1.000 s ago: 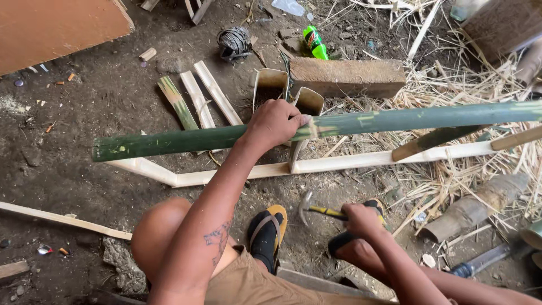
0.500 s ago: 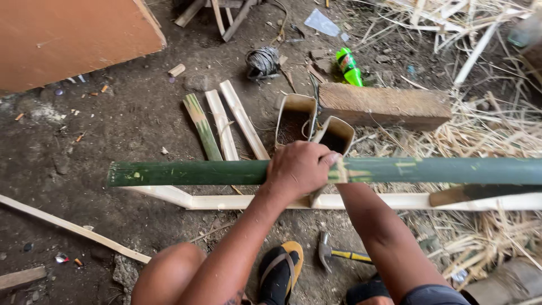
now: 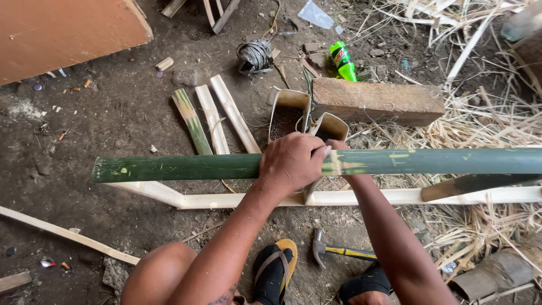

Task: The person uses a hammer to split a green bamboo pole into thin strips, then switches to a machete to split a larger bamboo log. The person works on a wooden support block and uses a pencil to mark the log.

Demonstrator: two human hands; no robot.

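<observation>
Dirt floor (image 3: 113, 113), littered with straw: my left hand (image 3: 291, 164) wrapped tight around long green bamboo pole (image 3: 180, 168); right hand (image 3: 337, 146) behind pole, grip unclear; yellow-handled hammer (image 3: 339, 251) below.

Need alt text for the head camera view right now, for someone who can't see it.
Seen from above, a person's left hand grips a long green bamboo pole held level over a dirt floor, and the right hand reaches under it. A hammer lies by sandalled feet; a wooden block and green bottle lie beyond.
</observation>
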